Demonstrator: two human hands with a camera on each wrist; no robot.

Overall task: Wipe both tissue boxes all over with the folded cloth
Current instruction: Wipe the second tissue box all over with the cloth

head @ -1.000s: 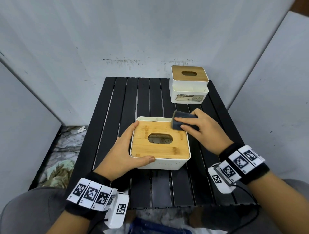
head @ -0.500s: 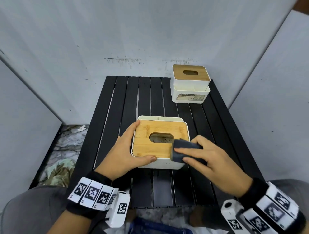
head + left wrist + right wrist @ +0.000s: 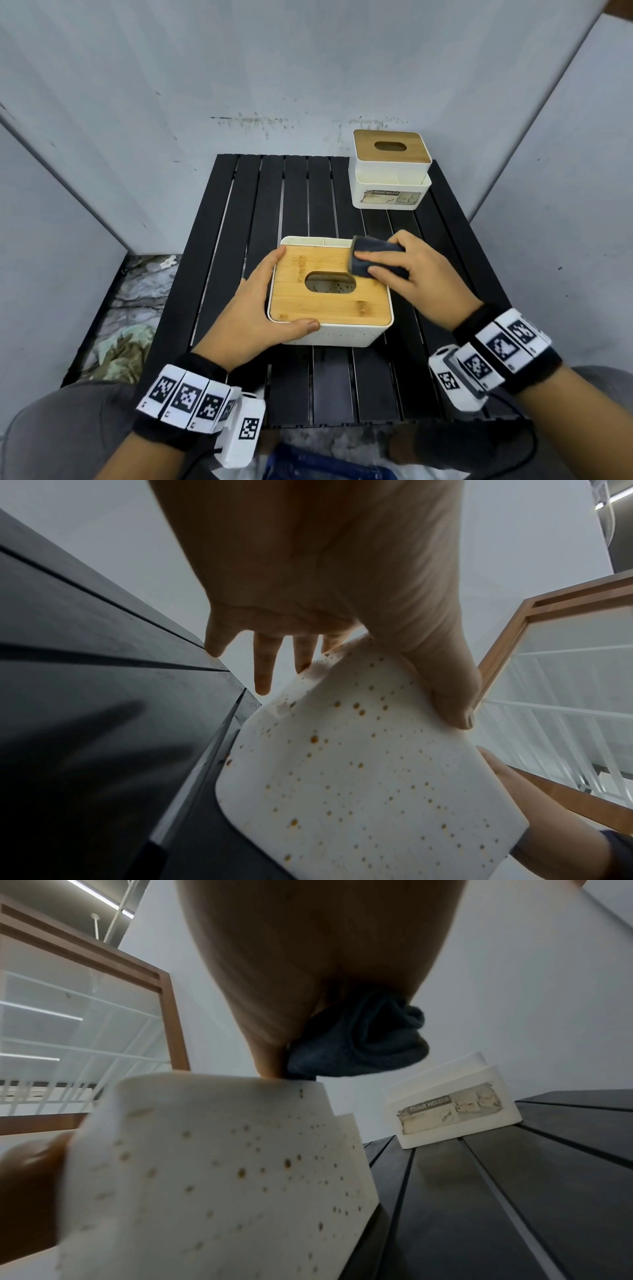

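Seen from the head, looking down over the slatted worktop (image 3: 298, 192). The wrist cameras sit low and very close, aimed upward along each hand. All three views share the spotted near tissue box (image 3: 342, 337) (image 3: 359, 791) (image 3: 212, 1177).

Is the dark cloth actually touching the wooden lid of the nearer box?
Touching. In the head view the right hand presses the folded cloth flat on the far right corner of the wooden lid, no gap showing.

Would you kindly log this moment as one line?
left hand steadies near white bamboo-lidded tissue box | right hand presses folded dark cloth on lid
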